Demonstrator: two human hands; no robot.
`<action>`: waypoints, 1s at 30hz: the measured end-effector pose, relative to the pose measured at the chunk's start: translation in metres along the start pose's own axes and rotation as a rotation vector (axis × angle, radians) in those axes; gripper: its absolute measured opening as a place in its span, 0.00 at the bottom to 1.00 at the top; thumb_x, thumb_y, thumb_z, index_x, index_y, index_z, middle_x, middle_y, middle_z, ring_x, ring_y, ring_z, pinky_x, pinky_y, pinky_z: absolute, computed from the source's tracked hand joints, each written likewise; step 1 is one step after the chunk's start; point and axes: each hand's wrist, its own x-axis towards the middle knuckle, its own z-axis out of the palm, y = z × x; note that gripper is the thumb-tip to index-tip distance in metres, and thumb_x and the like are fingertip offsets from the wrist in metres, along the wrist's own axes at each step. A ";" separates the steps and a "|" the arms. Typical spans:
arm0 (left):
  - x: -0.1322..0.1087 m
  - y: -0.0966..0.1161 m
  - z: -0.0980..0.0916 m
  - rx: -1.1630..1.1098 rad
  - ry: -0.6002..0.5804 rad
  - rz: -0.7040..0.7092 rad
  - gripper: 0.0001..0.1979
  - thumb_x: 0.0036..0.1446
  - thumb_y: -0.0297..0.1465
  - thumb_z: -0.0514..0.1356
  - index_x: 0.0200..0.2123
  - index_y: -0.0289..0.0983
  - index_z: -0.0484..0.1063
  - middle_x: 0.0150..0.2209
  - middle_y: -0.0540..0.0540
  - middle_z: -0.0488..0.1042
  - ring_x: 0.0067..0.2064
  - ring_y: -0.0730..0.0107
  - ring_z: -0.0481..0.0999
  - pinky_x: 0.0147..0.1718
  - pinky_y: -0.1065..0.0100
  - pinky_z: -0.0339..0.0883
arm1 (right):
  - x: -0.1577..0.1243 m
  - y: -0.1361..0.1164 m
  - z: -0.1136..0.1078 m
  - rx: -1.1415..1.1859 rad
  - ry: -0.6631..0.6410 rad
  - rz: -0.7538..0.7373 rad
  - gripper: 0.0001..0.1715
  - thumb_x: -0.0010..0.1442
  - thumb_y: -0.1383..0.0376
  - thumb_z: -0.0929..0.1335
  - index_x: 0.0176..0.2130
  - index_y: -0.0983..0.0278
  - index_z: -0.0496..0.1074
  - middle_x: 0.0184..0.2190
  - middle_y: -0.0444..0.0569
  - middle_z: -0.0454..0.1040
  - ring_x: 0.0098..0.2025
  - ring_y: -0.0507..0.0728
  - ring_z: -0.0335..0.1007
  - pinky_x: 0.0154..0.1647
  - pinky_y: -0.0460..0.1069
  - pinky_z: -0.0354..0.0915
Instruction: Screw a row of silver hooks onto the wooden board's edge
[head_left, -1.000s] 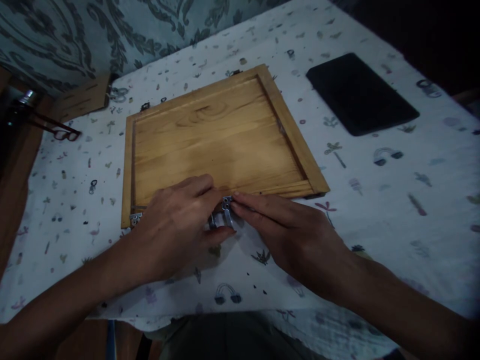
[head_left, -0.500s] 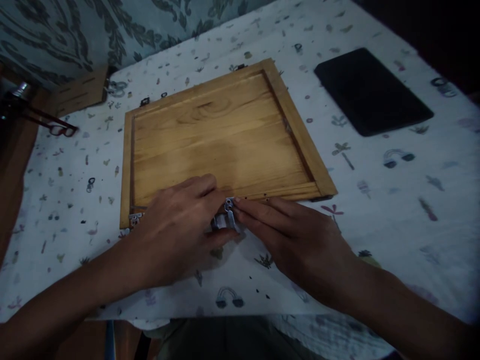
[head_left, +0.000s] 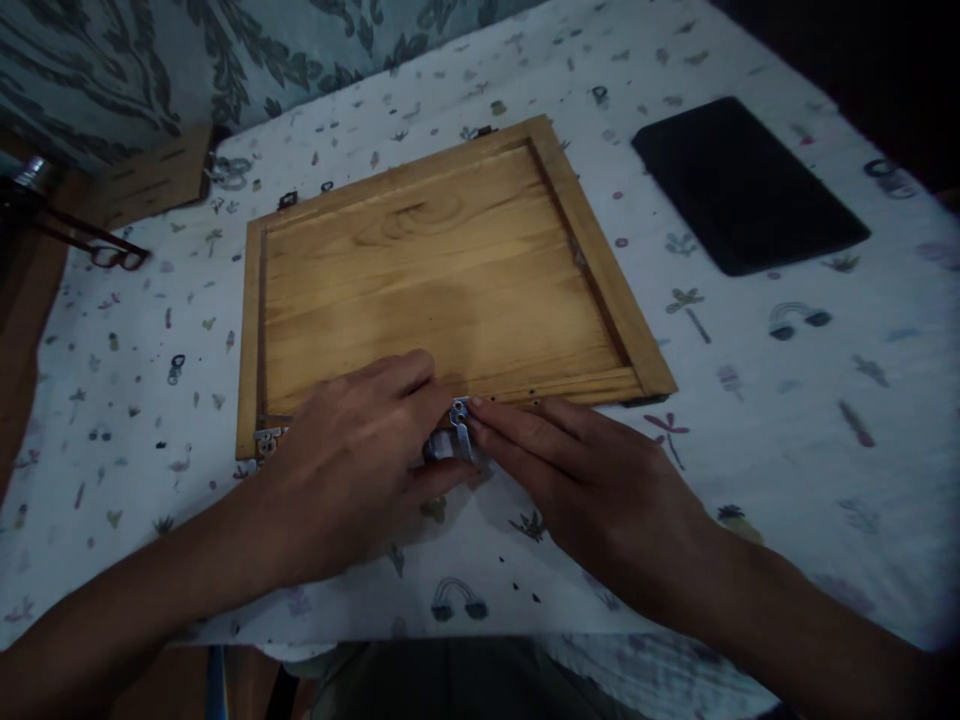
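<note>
A framed wooden panel [head_left: 435, 270] lies flat on the printed cloth. At its near edge is a small silver metal fitting [head_left: 460, 420] with holes and a rounded part. My left hand [head_left: 356, 460] is closed on the fitting, thumb below and fingers curled above. My right hand [head_left: 592, 480] is closed too, its fingertips pressed together against the fitting's right side. Another silver metal piece [head_left: 266, 440] sits at the panel's near left corner, partly behind my left wrist. Small dark holes show in the near edge, right of the fitting.
A black flat tablet-like slab [head_left: 750, 185] lies to the right. On the left are red-framed glasses [head_left: 120, 256], a piece of brown cardboard [head_left: 154, 185] and what look like scissors [head_left: 229, 172]. Small dark fittings [head_left: 288, 200] stick out at the panel's far edge.
Both hands keep their hold at the same spot on the panel's near edge. The view has shifted very slightly; nothing else visibly moves.
</note>
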 end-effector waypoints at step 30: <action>-0.003 0.003 0.001 0.013 -0.042 -0.065 0.12 0.59 0.40 0.58 0.41 0.38 0.71 0.39 0.48 0.70 0.36 0.69 0.72 0.30 0.68 0.64 | 0.005 -0.001 -0.006 -0.005 -0.015 -0.004 0.19 0.63 0.77 0.58 0.48 0.73 0.73 0.50 0.58 0.75 0.42 0.60 0.72 0.40 0.56 0.75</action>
